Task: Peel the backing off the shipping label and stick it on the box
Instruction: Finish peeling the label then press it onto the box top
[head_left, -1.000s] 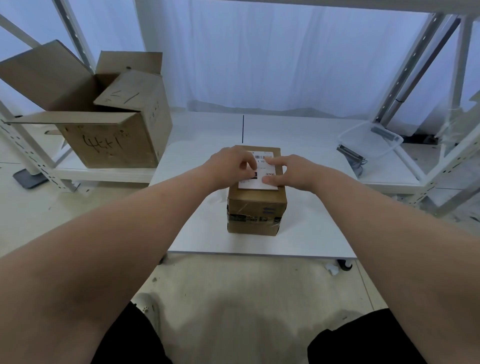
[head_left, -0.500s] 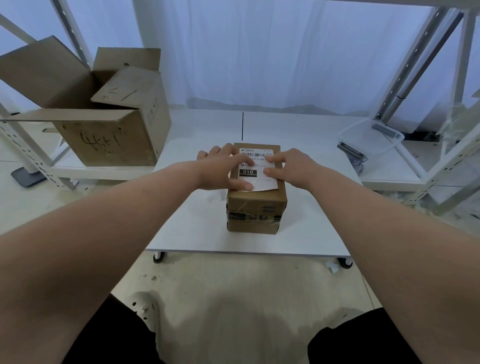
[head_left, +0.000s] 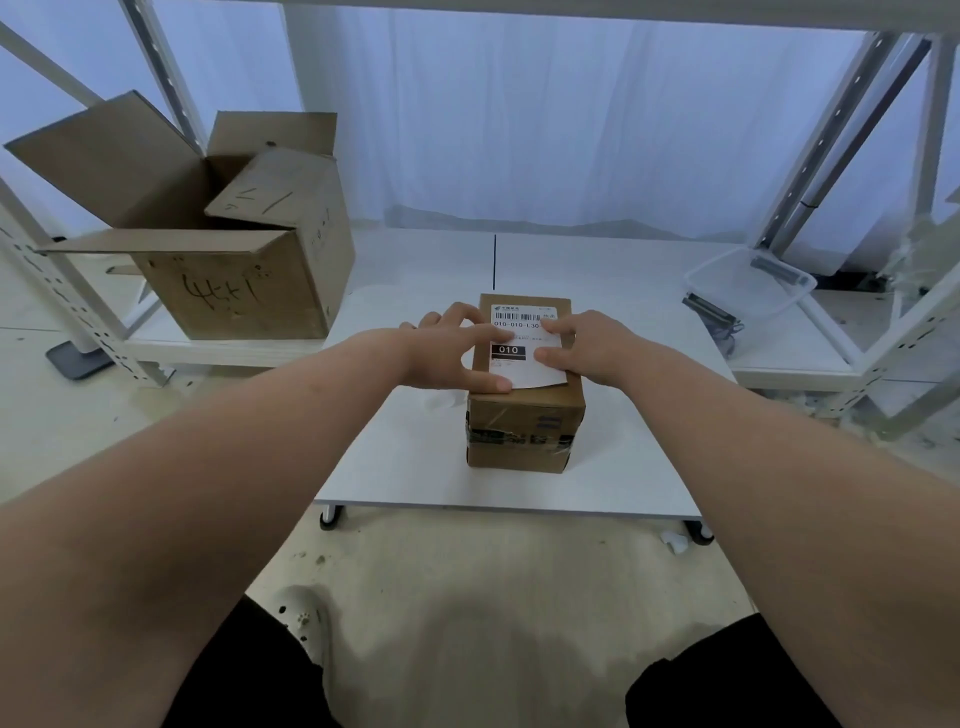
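A small brown cardboard box (head_left: 524, 421), taped around its middle, stands on the low white table (head_left: 415, 467). A white shipping label (head_left: 522, 345) with a barcode and a black "010" patch lies flat on the box's top. My left hand (head_left: 452, 353) rests on the box's left side, fingers spread, thumb along the label's near left corner. My right hand (head_left: 587, 345) lies on the right side, fingertips pressing on the label's right edge. Neither hand grips anything. The label's near right corner looks slightly lifted.
A large open cardboard box (head_left: 228, 249) with handwriting stands on the low shelf at the left. A clear plastic tub (head_left: 748, 283) sits at the right by the metal rack uprights (head_left: 831, 145). White curtains hang behind. The table stands on castors above a pale floor.
Both hands have slid apart from the label's middle toward its sides, uncovering the barcode and the "010" patch. The box has not moved.
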